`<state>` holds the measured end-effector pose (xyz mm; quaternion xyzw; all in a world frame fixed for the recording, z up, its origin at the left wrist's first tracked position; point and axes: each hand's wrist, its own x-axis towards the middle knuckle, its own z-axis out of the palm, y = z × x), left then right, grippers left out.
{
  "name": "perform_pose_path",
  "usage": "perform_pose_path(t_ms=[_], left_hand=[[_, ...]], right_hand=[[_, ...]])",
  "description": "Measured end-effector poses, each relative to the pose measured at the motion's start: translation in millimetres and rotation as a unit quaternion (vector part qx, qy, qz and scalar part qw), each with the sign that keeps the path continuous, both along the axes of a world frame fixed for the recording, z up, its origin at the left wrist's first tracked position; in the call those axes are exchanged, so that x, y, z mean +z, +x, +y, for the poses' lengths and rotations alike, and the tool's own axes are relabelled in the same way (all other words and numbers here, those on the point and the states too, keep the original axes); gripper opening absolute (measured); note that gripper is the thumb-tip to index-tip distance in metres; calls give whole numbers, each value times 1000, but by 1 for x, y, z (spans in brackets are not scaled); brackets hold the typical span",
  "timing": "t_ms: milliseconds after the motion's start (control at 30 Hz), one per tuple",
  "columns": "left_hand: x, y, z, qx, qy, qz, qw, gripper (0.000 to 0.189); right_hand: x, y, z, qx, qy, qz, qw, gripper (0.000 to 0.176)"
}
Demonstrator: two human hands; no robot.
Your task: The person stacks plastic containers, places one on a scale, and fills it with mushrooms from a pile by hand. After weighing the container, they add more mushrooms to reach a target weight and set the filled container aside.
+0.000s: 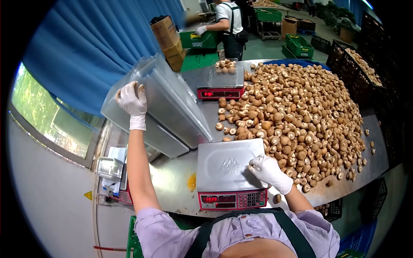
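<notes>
My left hand (132, 102), in a white glove, is at the far left with its fingers bent over the upper end of a tall stack of nested clear plastic trays (170, 103). It appears to grip a tray there, though the fingertips are partly hidden. Over the right side of a silver weighing scale (223, 157) is my gloved right hand (271, 172), its fingers drawn together. Whether they hold anything small does not show. Nothing rests on the visible part of the pan, and the red display reads about -0.020. Right beside it lies a large heap of brown mushrooms (301, 124).
A second scale (220, 93) carries a clear tray of mushrooms (226, 66). Across the table, a co-worker (230, 26) handles a green crate (198, 39). Black crates (359, 64) stand at the right. A loose mushroom (277, 198) lies near the table's front edge.
</notes>
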<state>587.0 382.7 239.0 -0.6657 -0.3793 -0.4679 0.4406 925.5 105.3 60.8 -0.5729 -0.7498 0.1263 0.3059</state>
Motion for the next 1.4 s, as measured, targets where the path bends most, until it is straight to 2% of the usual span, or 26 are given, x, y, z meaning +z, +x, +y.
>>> perform_pose_path(t_ms=[100,167,200,233,300,400,433,467,500,533,600,633,667,700,733,767,833,867,933,1033,1100,1167,1233,1300,1367,1400], left_hand=[[3,-7,12,-13,-19,10,1000,36],[7,-4,9,-58,-28,8,998,39],[8,-5,5,-78,-48,8,996,38],[10,-6,-1,-76,-52,8,996,38],[10,-9,-17,-235,-71,-91,965,37],[-4,-44,-36,-234,-45,-155,959,42],[-15,-64,-41,-221,-16,-170,960,42],[-28,-82,-48,-208,13,-185,960,42],[-38,-84,-61,-195,15,-297,935,44],[-48,-85,-72,-176,16,-406,897,45],[-95,-119,-65,-169,-43,-557,812,56],[-126,-134,-59,-215,-153,-605,751,63],[-130,-125,-64,-257,-258,-642,675,70],[-138,-110,-65,-271,-268,-729,569,79],[-157,-125,-53,-314,-311,-774,454,81],[-167,-131,-46,-355,-364,-754,416,79],[-182,-126,-34,-386,-375,-750,385,76],[-194,-136,-26,-388,-373,-751,383,76],[-205,-147,-15,-406,-463,-638,462,72],[-192,-136,-17,-414,-428,-680,428,67],[-202,-147,-16,-418,-448,-605,510,52],[-199,-146,-21,-404,-433,-619,516,51],[-189,-147,-25,-431,-426,-661,443,51],[-167,-139,-28,-394,-433,-684,434,53],[-153,-149,-17,-347,-426,-755,357,54],[-176,-175,-1,-397,-450,-705,378,55]], right_hand=[[10,-10,28,17,-46,6,999,20],[23,-23,57,65,-47,75,994,19],[38,-33,67,56,-72,78,993,21],[21,-41,86,80,46,108,990,26],[38,-59,113,76,-37,137,987,40],[48,-84,154,93,-65,204,972,67],[49,-92,162,91,-66,208,972,67],[49,-100,171,77,-64,201,974,76],[48,-108,181,63,-60,195,977,85],[46,-117,191,61,-61,199,976,85],[40,-132,204,56,-64,196,977,99],[41,-135,209,58,-66,196,977,99],[44,-138,211,40,-77,186,979,103],[46,-140,215,21,-89,176,980,107],[41,-142,222,26,-88,195,977,112],[40,-143,228,29,-90,191,977,112],[38,-145,237,42,-67,213,974,116],[41,-146,240,43,-66,209,975,116],[46,-149,244,32,-72,226,971,118],[40,-157,249,8,-49,247,968,119],[43,-156,247,7,-54,248,967,119],[45,-153,249,31,-49,251,966,117],[48,-148,253,30,-56,237,969,115],[54,-144,254,83,-80,343,932,115],[56,-149,256,71,-63,342,935,116],[56,-154,257,53,-56,330,941,118]])
